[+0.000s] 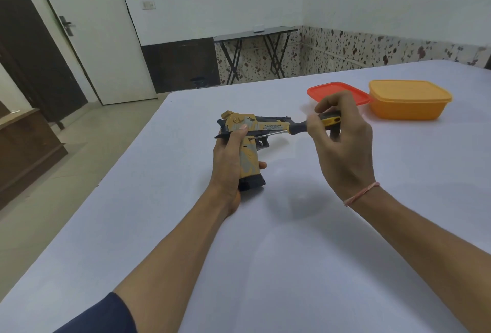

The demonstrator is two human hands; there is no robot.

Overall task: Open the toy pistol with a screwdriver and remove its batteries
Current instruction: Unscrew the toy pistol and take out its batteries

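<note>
My right hand (pixel 342 146) pinches the black-and-yellow screwdriver (pixel 299 126), tip against the tan plastic toy pistol (pixel 249 161) my left hand (pixel 225 166) grips: unscrewing, I judge, needing steady turns.

toy pistol (pixel 251 158) — mustard yellow with grey patches; dark blue-grey trigger and base. screwdriver (pixel 300 126) — handle dark grey and yellow. red box (pixel 337 92) beside orange box (pixel 409 98). table (pixel 292 253) plain white. wrist thread (pixel 361 194) pink. sleeve (pixel 106 316) navy. wall tiles (pixel 345 45) cream, flecked maroon.
</note>
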